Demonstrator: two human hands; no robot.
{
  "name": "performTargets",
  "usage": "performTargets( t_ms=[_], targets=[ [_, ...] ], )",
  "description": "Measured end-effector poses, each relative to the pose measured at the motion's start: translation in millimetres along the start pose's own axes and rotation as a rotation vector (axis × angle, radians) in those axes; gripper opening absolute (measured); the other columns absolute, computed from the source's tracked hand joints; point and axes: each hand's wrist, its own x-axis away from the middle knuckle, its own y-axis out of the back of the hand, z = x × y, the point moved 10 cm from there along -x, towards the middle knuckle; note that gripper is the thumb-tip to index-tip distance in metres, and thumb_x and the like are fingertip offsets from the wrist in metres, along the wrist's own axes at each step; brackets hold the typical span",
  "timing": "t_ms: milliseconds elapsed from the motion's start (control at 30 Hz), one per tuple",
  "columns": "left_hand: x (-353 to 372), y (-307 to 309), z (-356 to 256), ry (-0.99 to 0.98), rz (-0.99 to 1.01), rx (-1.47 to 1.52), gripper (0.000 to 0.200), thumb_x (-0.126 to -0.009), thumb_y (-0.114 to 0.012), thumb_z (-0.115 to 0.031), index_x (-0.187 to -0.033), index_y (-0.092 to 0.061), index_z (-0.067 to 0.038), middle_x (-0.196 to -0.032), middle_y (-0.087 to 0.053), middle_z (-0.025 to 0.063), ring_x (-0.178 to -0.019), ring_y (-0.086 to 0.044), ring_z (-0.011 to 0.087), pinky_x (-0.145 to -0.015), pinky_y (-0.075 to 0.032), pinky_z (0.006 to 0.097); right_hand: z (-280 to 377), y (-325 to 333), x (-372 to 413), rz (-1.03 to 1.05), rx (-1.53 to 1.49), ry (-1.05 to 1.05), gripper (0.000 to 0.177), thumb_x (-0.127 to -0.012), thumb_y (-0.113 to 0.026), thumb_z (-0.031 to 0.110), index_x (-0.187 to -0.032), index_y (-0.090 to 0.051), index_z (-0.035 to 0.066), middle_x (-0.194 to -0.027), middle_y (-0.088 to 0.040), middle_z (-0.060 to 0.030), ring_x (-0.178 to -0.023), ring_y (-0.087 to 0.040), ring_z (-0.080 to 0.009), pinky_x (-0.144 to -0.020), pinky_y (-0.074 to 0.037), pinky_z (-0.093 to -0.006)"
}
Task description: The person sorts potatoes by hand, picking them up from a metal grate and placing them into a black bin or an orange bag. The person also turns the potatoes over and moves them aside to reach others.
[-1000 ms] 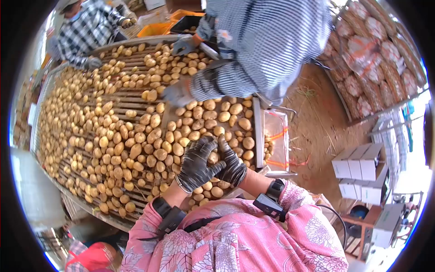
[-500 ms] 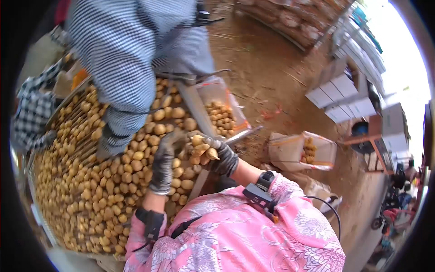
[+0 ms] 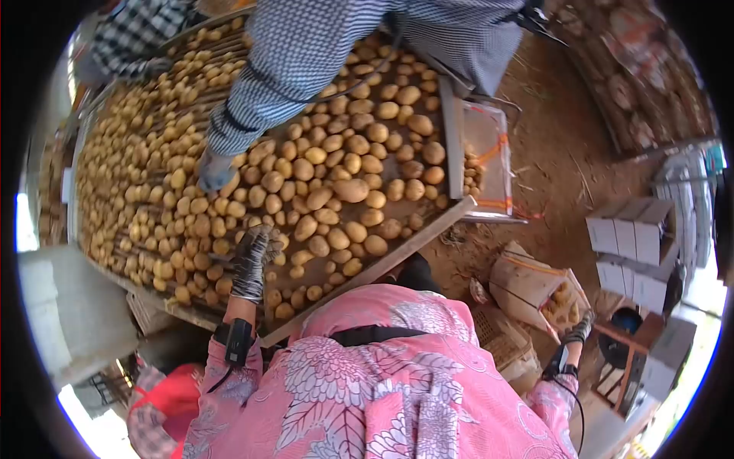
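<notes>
Potatoes point(image 3: 352, 190) cover the slatted sorting table point(image 3: 417, 249) in front of me. My left hand point(image 3: 256, 249), in a dark, dirt-smeared glove, rests among them near the table's near side. Its fingers are curled around a potato, partly hidden by the glove. Far to the right, my right hand point(image 3: 579, 329), gloved too, is at the rim of an open sack point(image 3: 524, 287) that has potatoes point(image 3: 562, 302) inside. Those fingers look stretched out, and no potato shows in them.
Another person in checked clothing point(image 3: 306, 53) leans over the table, a gloved hand point(image 3: 216, 170) on the potatoes. A second sack point(image 3: 493, 157) hangs at the table's right end. White boxes point(image 3: 631, 229) and stacked full sacks point(image 3: 627, 69) stand right. A plastic crate point(image 3: 501, 336) sits below.
My hands were together holding several potatoes; now they are far apart. The right has gone to the sack and no longer shows potatoes. The left is down on the table. The view has turned.
</notes>
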Motion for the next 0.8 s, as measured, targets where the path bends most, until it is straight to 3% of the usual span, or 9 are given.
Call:
performTargets(
  t_ms=[100, 167, 200, 233, 267, 433, 533, 700, 800],
  targets=[
    [46, 21, 1, -0.100, -0.116, -0.473, 0.048, -0.078, -0.070, -0.031, -0.115, -0.054, -0.002, -0.111, -0.060, 0.0108, -0.100, -0.059, 0.0224, -0.083, -0.050, 0.0344, 24, -21, -42, -0.162, 0.342, 0.164, 0.052, -0.079, -0.061, 0.050, -0.125, -0.045, 0.029, -0.125, -0.049, -0.0044, -0.100, -0.051, -0.0236, -0.077, -0.045, -0.0463],
    [72, 21, 1, -0.130, -0.148, -0.772, 0.052, -0.074, -0.074, -0.029, -0.114, -0.055, -0.002, -0.114, -0.059, 0.0109, -0.106, -0.056, 0.0243, -0.088, -0.048, 0.0352, 48, -163, 65, 0.225, 0.228, 0.210, 0.043, -0.084, -0.064, 0.029, -0.122, -0.050, 0.016, -0.098, -0.059, -0.0033, -0.074, -0.056, -0.0185, -0.061, -0.049, -0.0358],
    [85, 7, -3, -0.275, -0.072, -1.018, 0.057, -0.071, -0.075, -0.029, -0.116, -0.055, -0.002, -0.117, -0.056, 0.0131, -0.110, -0.053, 0.0270, -0.091, -0.045, 0.0373, 37, -238, 29, 0.794, 0.096, 0.321, 0.041, -0.084, -0.064, 0.024, -0.122, -0.051, 0.012, -0.091, -0.060, -0.0007, -0.072, -0.056, -0.0125, -0.058, -0.047, -0.0286],
    [98, -10, -4, -0.421, 0.014, -1.263, 0.061, -0.067, -0.077, -0.029, -0.117, -0.054, -0.002, -0.120, -0.054, 0.0153, -0.114, -0.049, 0.0297, -0.095, -0.042, 0.0395, 55, -289, 140, 0.605, 0.461, 0.461, 0.036, -0.085, -0.062, 0.019, -0.119, -0.054, 0.009, -0.088, -0.060, -0.0017, -0.071, -0.055, -0.0106, -0.057, -0.046, -0.0252],
    [103, -8, 1, -0.381, 0.016, -1.249, 0.071, -0.062, -0.078, -0.030, -0.123, -0.051, -0.004, -0.127, -0.047, 0.0174, -0.119, -0.044, 0.0324, -0.099, -0.039, 0.0410, 42, -345, 189, 0.941, 0.366, 0.467, 0.032, -0.085, -0.059, 0.013, -0.117, -0.056, 0.008, -0.088, -0.061, -0.0026, -0.073, -0.056, -0.0102, -0.059, -0.047, -0.0233],
    [118, -1, -6, -0.289, -0.026, -1.352, 0.082, -0.061, -0.079, -0.031, -0.132, -0.043, -0.009, -0.130, -0.045, 0.0187, -0.120, -0.043, 0.0345, -0.099, -0.038, 0.0410, -46, -458, 448, 1.724, 1.113, 1.374, 0.039, -0.083, -0.062, 0.021, -0.117, -0.055, 0.004, -0.084, -0.066, -0.0126, -0.075, -0.064, -0.0221, -0.066, -0.050, -0.0331],
    [125, 33, 27, 0.149, 0.023, -1.280, 0.088, -0.064, -0.078, -0.038, -0.135, -0.036, -0.008, -0.133, -0.042, 0.0201, -0.122, -0.042, 0.0352, -0.099, -0.039, 0.0395, -94, -458, 500, 1.586, 1.726, 1.845, 0.043, -0.083, -0.058, 0.033, -0.115, -0.055, 0.004, -0.079, -0.064, -0.0160, -0.073, -0.064, -0.0281, -0.062, -0.049, -0.0386],
    [110, 37, 55, 0.179, -0.017, -1.261, 0.091, -0.062, -0.079, -0.037, -0.136, -0.035, -0.007, -0.130, -0.044, 0.0215, -0.123, -0.041, 0.0359, -0.099, -0.039, 0.0402, -129, -469, 509, 1.534, 1.985, 1.812, 0.035, -0.080, -0.061, 0.033, -0.097, -0.056, 0.003, -0.076, -0.065, -0.0150, -0.072, -0.065, -0.0310, -0.059, -0.049, -0.0426],
    [94, 12, 35, -0.121, 0.025, -1.064, 0.085, -0.064, -0.079, -0.035, -0.133, -0.039, -0.007, -0.131, -0.044, 0.0223, -0.123, -0.040, 0.0365, -0.101, -0.036, 0.0386, -147, -474, 502, 1.432, 1.970, 1.928, 0.025, -0.081, -0.058, 0.023, -0.095, -0.054, 0.003, -0.074, -0.065, -0.0158, -0.071, -0.065, -0.0319, -0.058, -0.050, -0.0428]
  ],
)
